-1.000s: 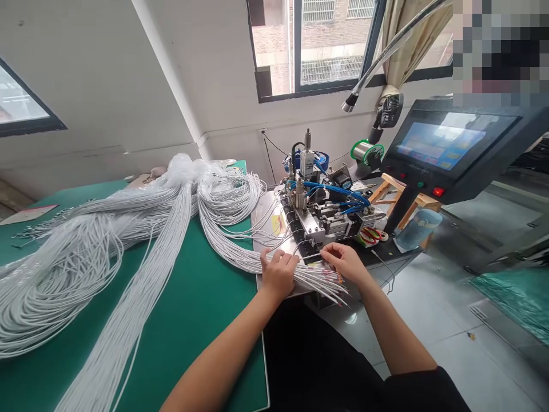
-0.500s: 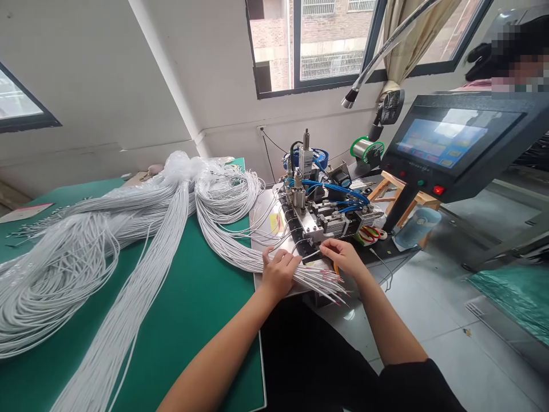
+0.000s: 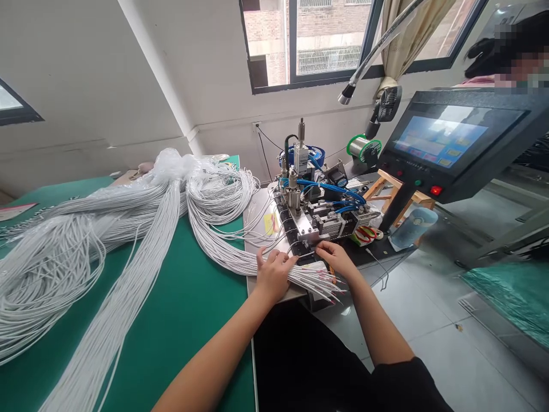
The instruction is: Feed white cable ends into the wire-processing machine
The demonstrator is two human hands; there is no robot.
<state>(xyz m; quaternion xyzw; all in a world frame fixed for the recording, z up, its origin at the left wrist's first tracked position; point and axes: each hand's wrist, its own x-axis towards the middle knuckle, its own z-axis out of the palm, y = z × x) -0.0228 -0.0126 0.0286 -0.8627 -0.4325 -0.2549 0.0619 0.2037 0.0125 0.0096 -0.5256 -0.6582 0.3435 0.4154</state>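
A thick bundle of thin white wires runs across the green mat to the metal plate in front of me. My left hand rests curled on top of the bundle near its stripped ends, holding it down. My right hand pinches a single white wire at the front of the small soldering machine, its fingers together at the machine's clamp.
More white wire loops cover the green mat at left. A touchscreen console stands at right, a solder spool and a hose nozzle behind the machine. Another person's head shows at top right.
My right hand has moved forward from the wire ends up to the machine's front with one wire. The left hand stays on the bundle. The view shifted slightly.
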